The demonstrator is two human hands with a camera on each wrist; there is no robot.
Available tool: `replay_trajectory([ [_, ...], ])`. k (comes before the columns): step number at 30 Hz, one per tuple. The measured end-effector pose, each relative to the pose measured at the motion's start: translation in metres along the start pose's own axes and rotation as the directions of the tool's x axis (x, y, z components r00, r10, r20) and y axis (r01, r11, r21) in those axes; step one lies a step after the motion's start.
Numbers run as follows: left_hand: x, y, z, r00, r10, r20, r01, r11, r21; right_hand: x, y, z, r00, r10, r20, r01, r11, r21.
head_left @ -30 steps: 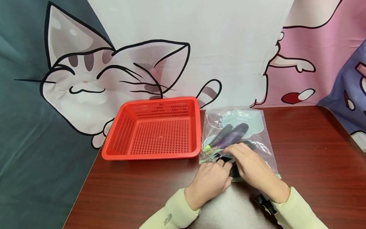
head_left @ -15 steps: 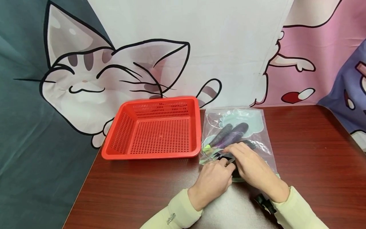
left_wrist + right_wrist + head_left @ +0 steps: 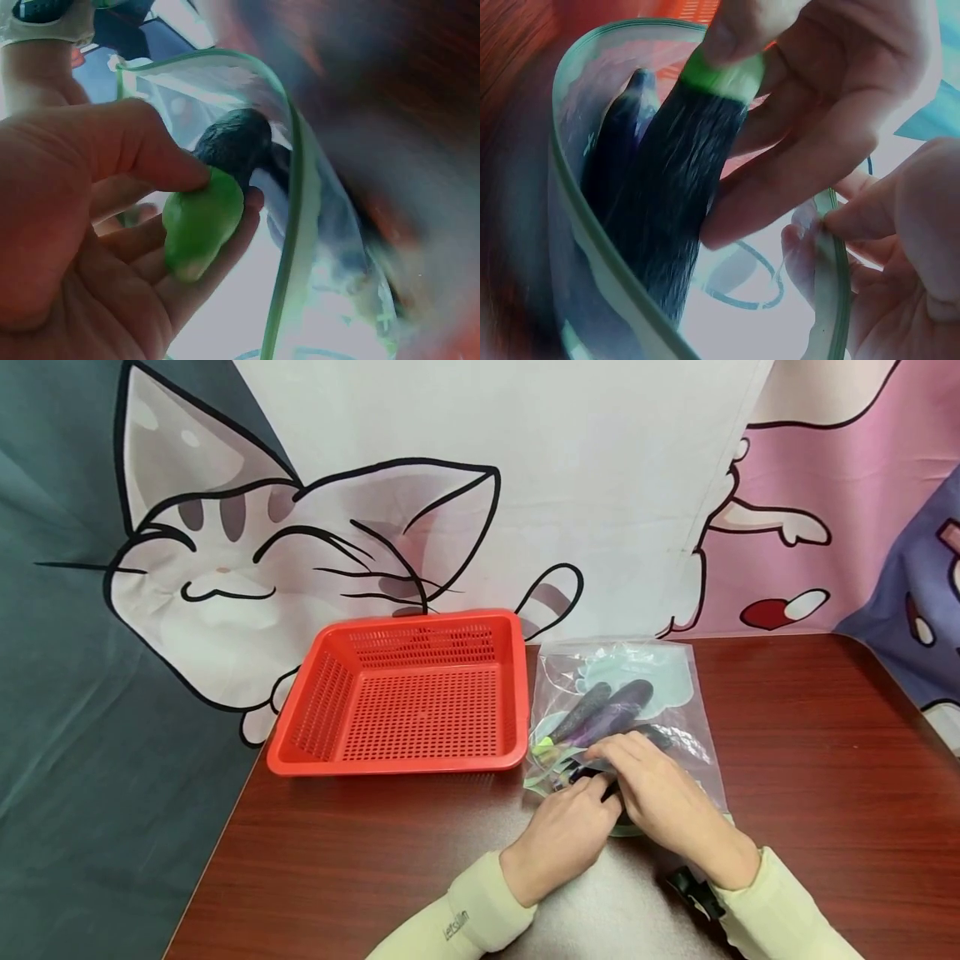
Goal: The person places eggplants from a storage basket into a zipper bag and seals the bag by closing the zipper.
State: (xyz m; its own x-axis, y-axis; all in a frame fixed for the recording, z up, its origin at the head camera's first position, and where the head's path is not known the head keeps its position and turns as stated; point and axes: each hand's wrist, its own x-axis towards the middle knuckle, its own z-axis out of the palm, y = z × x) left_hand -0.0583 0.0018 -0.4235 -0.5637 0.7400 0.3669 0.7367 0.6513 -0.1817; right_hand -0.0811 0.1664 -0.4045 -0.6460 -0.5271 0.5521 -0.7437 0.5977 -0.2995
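Observation:
A clear zip bag point(image 3: 555, 672) with green edging lies on the table, its mouth toward me. My left hand point(image 3: 564, 837) is at that mouth and pinches an eggplant point(image 3: 684, 154) by its green cap point(image 3: 202, 225) between thumb and fingers. The eggplant's dark body extends down inside the bag. My right hand point(image 3: 663, 793) pinches the bag's rim point(image 3: 838, 262), keeping the mouth apart. Farther in lie two more dark purple eggplants point(image 3: 611, 712), side by side, one with a yellow-green end. In the head view my hands cover most of the gripped eggplant.
A red perforated plastic basket point(image 3: 420, 714) with nothing in it stands left of the bag, close beside it. The brown wooden table point(image 3: 352, 852) meets a cartoon-print cloth point(image 3: 615, 493) at its back edge. A black strap device point(image 3: 696, 893) sits at my right wrist.
My left hand has shifted a little to the right at the bag's mouth, its fingers nearer my right hand. The right hand, the bag and the basket stay where they were.

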Motion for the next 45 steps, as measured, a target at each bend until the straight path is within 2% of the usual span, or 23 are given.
replay_trajectory([
  [3, 0.001, 0.001, 0.004, 1.000, 0.004, -0.002, -0.004, 1.000, 0.010, 0.000, 0.000, 0.000, 1.000, 0.001, -0.005, -0.001, 1.000, 0.004],
  [8, 0.004, 0.003, 0.014, 1.000, 0.024, -0.010, -0.024, 0.996, 0.085, -0.001, 0.000, 0.001, 1.000, -0.002, -0.026, 0.002, 1.000, 0.016],
  [14, 0.005, 0.004, 0.023, 1.000, 0.012, -0.015, -0.010, 0.990, 0.138, -0.001, -0.001, 0.001, 0.998, -0.015, -0.055, 0.016, 1.000, 0.025],
  [19, 0.003, 0.002, 0.022, 0.998, 0.043, 0.035, -0.048, 0.990, 0.132, -0.002, -0.002, 0.001, 0.999, 0.009, -0.040, -0.008, 1.000, 0.013],
  [23, -0.002, 0.000, 0.018, 0.995, 0.085, 0.051, -0.091, 0.987, 0.131, -0.003, -0.003, -0.001, 0.999, 0.043, 0.017, -0.043, 0.999, 0.023],
  [28, -0.012, -0.002, 0.006, 0.993, 0.072, 0.089, -0.078, 0.995, 0.065, -0.012, 0.003, -0.011, 0.991, 0.069, 0.115, -0.072, 0.997, 0.016],
  [33, -0.022, -0.006, -0.008, 0.981, 0.070, 0.179, -0.067, 0.998, -0.021, -0.034, 0.015, -0.023, 0.978, 0.087, 0.189, -0.085, 0.996, -0.020],
  [37, -0.026, -0.012, -0.019, 0.961, 0.101, 0.257, -0.079, 0.993, -0.093, -0.056, 0.026, -0.032, 0.972, 0.108, 0.209, -0.091, 0.992, -0.090],
  [40, -0.028, -0.016, -0.025, 0.949, 0.119, 0.292, -0.076, 0.985, -0.155, -0.072, 0.035, -0.038, 0.971, 0.116, 0.209, -0.085, 0.985, -0.151],
  [45, -0.028, -0.024, -0.029, 0.946, 0.121, 0.300, -0.054, 0.974, -0.221, -0.092, 0.044, -0.043, 0.977, 0.105, 0.186, -0.065, 0.976, -0.208],
])
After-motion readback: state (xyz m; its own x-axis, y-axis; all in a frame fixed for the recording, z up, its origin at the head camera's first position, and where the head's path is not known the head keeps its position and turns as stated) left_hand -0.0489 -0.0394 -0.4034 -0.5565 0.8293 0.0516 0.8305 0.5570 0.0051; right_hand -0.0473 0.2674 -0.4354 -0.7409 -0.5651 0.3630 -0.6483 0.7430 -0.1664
